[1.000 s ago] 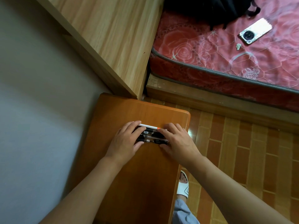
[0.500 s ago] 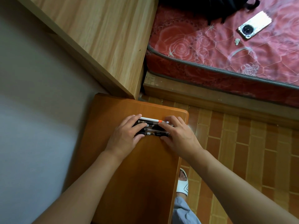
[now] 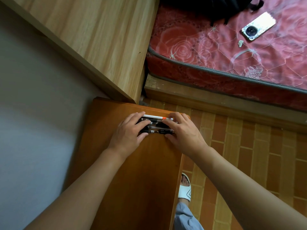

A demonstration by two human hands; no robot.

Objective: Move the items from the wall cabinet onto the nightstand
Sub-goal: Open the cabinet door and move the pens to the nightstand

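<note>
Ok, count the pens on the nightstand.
At least 4 pens, side by side between both hands on the nightstand: a white pen farthest from the person, then about three dark pens. Fingers may hide more.

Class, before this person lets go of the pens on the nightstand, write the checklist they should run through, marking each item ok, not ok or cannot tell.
1. Pens lie on the nightstand: ok.
2. Pens lined up side by side, white pen at the far edge of the row: ok.
3. Left hand and right hand bracket the row's two ends: ok.
4. Row clear of the nightstand's right edge: not ok, the right ends sit close to it.
5. Pens will stay put once released: cannot tell.
6. Wall cabinet emptied: cannot tell, its inside is out of view.
</note>
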